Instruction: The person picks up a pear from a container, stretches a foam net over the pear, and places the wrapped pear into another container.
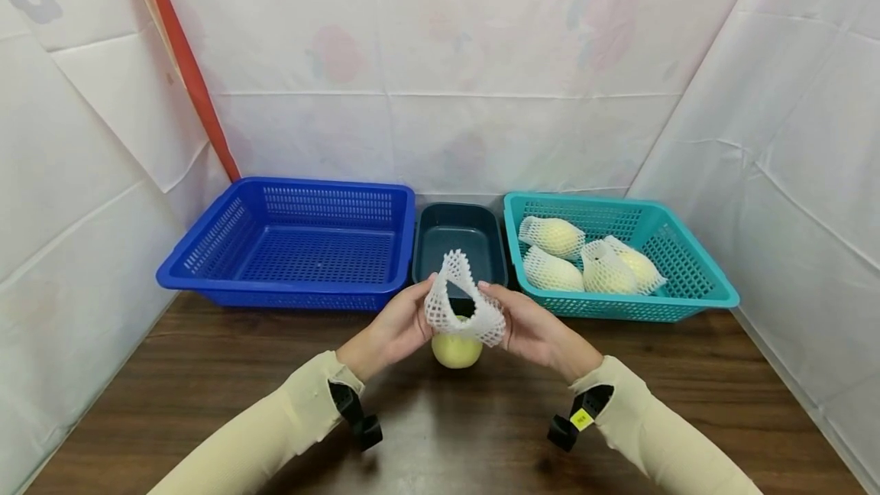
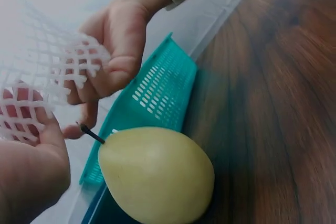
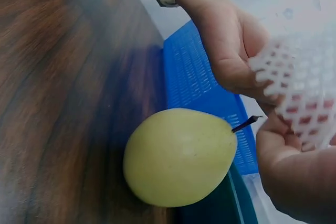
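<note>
A white foam fruit net (image 1: 486, 321) is stretched wide between both hands. My left hand (image 1: 401, 327) pinches its left side, and my right hand (image 1: 539, 331) grips the right side. Just beneath the net, a yellow-green pear (image 1: 457, 352) stands on the table, stem upward. Both wrist views show the bare pear (image 2: 157, 174) with a dark stem, apart from the hands. The net's mesh (image 3: 310, 90) partly covers the fingers in the right wrist view.
Behind the hands stands a small dark teal tray (image 1: 459, 214). A blue basket (image 1: 323, 285) is at the left. The turquoise basket (image 1: 694, 270) at the right contains several pears in foam nets (image 1: 553, 273). White cloth (image 1: 440, 59) encloses the brown wooden table (image 1: 440, 441).
</note>
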`<state>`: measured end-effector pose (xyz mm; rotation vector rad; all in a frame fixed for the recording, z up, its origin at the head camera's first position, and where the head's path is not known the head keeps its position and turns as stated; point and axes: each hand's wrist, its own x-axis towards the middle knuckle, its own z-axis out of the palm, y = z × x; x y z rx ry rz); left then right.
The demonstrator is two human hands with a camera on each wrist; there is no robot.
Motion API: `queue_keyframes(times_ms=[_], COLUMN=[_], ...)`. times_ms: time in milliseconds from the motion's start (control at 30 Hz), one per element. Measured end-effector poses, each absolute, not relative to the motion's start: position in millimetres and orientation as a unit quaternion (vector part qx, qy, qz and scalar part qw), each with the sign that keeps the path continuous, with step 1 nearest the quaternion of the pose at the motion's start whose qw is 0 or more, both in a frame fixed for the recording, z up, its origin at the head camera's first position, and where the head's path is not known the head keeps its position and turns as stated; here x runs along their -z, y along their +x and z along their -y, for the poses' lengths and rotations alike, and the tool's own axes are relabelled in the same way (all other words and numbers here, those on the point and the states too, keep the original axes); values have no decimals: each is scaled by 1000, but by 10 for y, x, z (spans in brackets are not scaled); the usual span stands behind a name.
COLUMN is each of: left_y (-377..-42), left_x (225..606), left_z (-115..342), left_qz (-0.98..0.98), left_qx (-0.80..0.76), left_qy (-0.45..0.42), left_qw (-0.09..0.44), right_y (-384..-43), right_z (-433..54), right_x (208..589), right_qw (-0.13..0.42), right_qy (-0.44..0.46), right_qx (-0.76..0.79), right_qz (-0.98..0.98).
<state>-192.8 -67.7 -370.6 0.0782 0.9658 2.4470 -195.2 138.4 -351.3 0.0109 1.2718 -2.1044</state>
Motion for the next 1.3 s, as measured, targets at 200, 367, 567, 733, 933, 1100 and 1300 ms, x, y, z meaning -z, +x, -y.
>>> queue_keyframes(times_ms=[200,367,567,733,933,1100,1300], left_y=[-1914,-1909,-1911,-1919,-1948,-1972,-2000], left_x=[3857,4003,4121,4189,4259,4295,4339], left_z=[681,680,663,646,649,647,638], left_qz=[-468,-534,-589,-624,-654,-664,-684], left_qx=[-858,-825,-789,-764,-741,-733,-715], left_qy=[8,-5,-18,-18,-9,-3,-12], left_qw=[211,185,175,165,154,146,143], right_y=[-1930,-1924,-1931,-1943,-1970,-1979,-1982], right_z=[-1399,-1410,-1427,-1446,-1462,-1462,-1443], right_x=[3659,3780,3937,4067,4162,4217,4270], right_qw=[336,320,304,299,301,295,277], right_qy=[3,14,13,3,-9,-7,4], right_qx=[803,812,812,799,787,767,720], right_qz=[-492,-488,-498,-521,-538,-569,-636])
